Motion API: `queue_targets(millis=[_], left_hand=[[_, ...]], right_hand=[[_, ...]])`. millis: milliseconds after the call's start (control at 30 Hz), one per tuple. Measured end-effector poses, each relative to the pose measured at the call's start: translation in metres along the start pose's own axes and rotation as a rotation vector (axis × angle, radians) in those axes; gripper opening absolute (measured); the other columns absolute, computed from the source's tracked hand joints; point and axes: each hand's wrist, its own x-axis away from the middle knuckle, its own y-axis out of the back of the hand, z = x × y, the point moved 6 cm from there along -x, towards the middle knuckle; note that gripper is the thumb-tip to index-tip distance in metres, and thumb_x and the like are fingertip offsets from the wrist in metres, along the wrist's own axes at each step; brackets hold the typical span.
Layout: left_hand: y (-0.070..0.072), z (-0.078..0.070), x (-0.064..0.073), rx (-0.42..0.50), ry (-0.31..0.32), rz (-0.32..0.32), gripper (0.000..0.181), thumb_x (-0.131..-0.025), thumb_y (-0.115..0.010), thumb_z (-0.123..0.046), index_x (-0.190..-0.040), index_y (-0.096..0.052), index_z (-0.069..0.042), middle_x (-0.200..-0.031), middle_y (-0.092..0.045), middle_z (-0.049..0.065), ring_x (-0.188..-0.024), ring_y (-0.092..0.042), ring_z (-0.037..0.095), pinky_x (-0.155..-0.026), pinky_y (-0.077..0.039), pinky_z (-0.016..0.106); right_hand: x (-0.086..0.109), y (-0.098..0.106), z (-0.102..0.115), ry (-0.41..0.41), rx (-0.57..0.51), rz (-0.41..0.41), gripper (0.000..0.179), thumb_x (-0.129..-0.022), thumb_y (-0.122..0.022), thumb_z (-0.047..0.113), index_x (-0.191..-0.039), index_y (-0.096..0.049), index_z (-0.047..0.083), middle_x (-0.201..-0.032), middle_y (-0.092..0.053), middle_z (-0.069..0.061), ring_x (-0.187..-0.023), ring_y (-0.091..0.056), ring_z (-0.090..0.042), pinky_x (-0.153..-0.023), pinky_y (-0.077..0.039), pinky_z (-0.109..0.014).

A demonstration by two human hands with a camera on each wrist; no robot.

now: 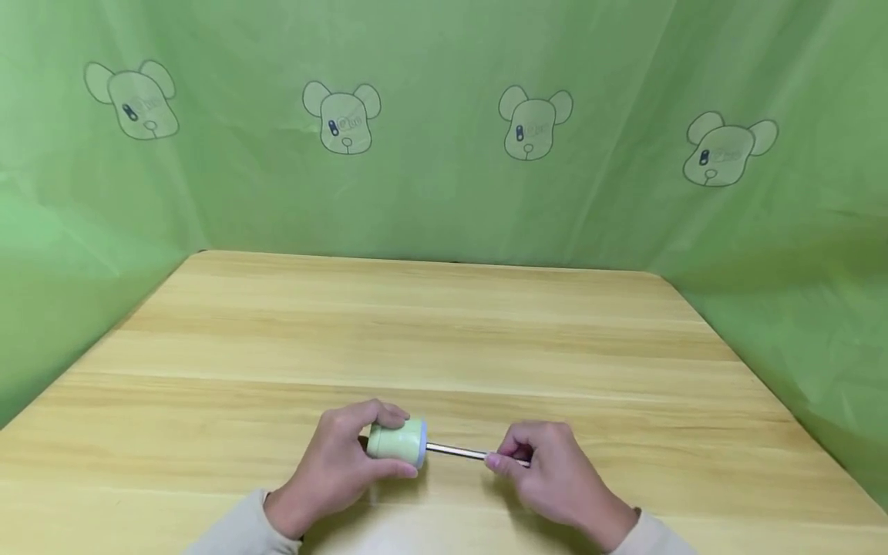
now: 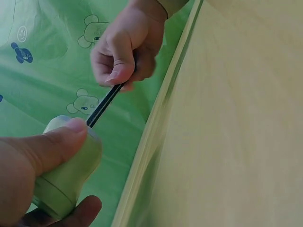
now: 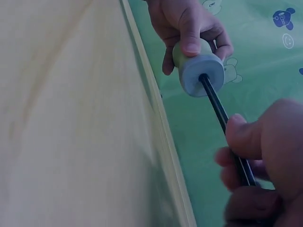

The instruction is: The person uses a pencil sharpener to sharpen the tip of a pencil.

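Note:
In the head view my left hand grips a light green pencil sharpener lying sideways, thumb on one side and fingers on the other. A dark pencil with a shiny stripe runs into the sharpener's pale blue end. My right hand pinches this pencil between thumb and fingers, a short way from the sharpener. Seen from the right wrist, the pencil enters a round hole in the blue end face. Its tip is hidden inside the sharpener.
Both hands work over the near part of a wooden table. Green sheeting printed with bear faces surrounds the table at the back and sides. The table's near edge runs beside the hands in the wrist views.

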Motion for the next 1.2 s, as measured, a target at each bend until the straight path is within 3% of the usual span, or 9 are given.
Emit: queue_targets(millis=[100,267,433,633,767,867,967,1100,1200], left_hand=[[-0.002,-0.001,0.001,0.01,-0.017,0.002,0.036,-0.065,-0.09,-0.015,-0.091,-0.066,-0.006,-0.103,-0.071,0.01,-0.089,-0.067,0.024,-0.061,-0.059,0.022],[-0.005,-0.001,0.0,0.05,0.024,-0.013,0.037,-0.07,-0.088,-0.018,-0.095,-0.065,-0.002,-0.104,-0.07,0.012,-0.078,-0.064,0.016,-0.056,-0.059,0.024],[-0.007,0.0,-0.001,0.101,0.127,0.005,0.039,-0.072,-0.087,-0.022,-0.097,-0.064,-0.004,-0.101,-0.068,0.011,-0.075,-0.06,0.016,-0.058,-0.059,0.026],[-0.012,0.001,0.001,0.195,0.27,0.09,0.036,-0.077,-0.084,-0.018,-0.1,-0.062,0.0,-0.095,-0.066,0.014,-0.06,-0.061,0.018,-0.05,-0.058,0.033],[-0.012,-0.002,0.002,0.189,0.243,0.096,0.034,-0.076,-0.084,-0.015,-0.097,-0.063,0.002,-0.102,-0.068,0.019,-0.065,-0.063,0.019,-0.051,-0.059,0.033],[-0.01,-0.007,0.0,0.094,0.123,0.068,0.032,-0.075,-0.085,-0.018,-0.094,-0.065,-0.001,-0.104,-0.07,0.016,-0.076,-0.065,0.018,-0.056,-0.059,0.029],[-0.008,-0.013,-0.002,-0.019,-0.026,0.029,0.032,-0.071,-0.086,-0.018,-0.091,-0.066,-0.003,-0.101,-0.072,0.013,-0.082,-0.066,0.018,-0.061,-0.057,0.025],[-0.009,-0.025,-0.002,-0.198,-0.279,0.001,0.034,-0.065,-0.089,-0.014,-0.09,-0.068,-0.002,-0.099,-0.072,0.012,-0.085,-0.068,0.021,-0.072,-0.059,0.025],[-0.01,-0.031,-0.003,-0.29,-0.409,-0.022,0.037,-0.061,-0.09,-0.014,-0.09,-0.069,-0.003,-0.1,-0.072,0.011,-0.088,-0.068,0.022,-0.078,-0.058,0.026]], right_hand=[[0.001,0.0,-0.001,-0.035,0.049,0.007,0.016,-0.083,-0.077,0.01,-0.071,-0.067,0.015,-0.061,-0.048,0.015,-0.051,-0.039,0.002,-0.038,-0.036,-0.017],[0.002,0.013,0.012,0.198,0.354,-0.312,0.014,-0.08,-0.079,0.029,-0.076,-0.073,0.017,-0.075,-0.057,0.013,-0.062,-0.049,-0.003,-0.056,-0.041,-0.021],[0.003,0.017,0.023,0.37,0.365,-0.456,0.044,-0.088,-0.058,0.055,-0.078,-0.072,0.014,-0.08,-0.06,0.006,-0.067,-0.056,-0.011,-0.065,-0.035,-0.023],[0.003,0.022,0.037,0.545,0.416,-0.606,0.047,-0.092,-0.061,0.049,-0.061,-0.069,0.014,-0.063,-0.051,0.006,-0.049,-0.046,-0.008,-0.058,-0.03,-0.025],[0.004,0.022,0.042,0.595,0.478,-0.665,0.05,-0.093,-0.061,0.048,-0.054,-0.065,0.018,-0.058,-0.046,0.009,-0.044,-0.038,-0.004,-0.05,-0.03,-0.023],[0.003,0.021,0.037,0.518,0.455,-0.62,0.05,-0.091,-0.062,0.052,-0.055,-0.066,0.017,-0.059,-0.046,0.009,-0.044,-0.032,-0.001,-0.043,-0.024,-0.016],[0.002,0.018,0.03,0.404,0.397,-0.513,0.036,-0.079,-0.078,0.045,-0.06,-0.068,0.016,-0.061,-0.049,0.01,-0.044,-0.031,0.002,-0.038,-0.02,-0.01],[-0.009,0.009,0.01,0.038,0.098,-0.148,0.022,-0.068,-0.088,0.02,-0.065,-0.067,0.015,-0.064,-0.058,0.012,-0.048,-0.04,0.002,-0.036,-0.03,-0.013],[-0.009,0.002,-0.005,-0.271,-0.112,0.05,0.018,-0.076,-0.083,0.011,-0.068,-0.066,0.01,-0.067,-0.065,0.007,-0.052,-0.046,-0.004,-0.04,-0.036,-0.018]])
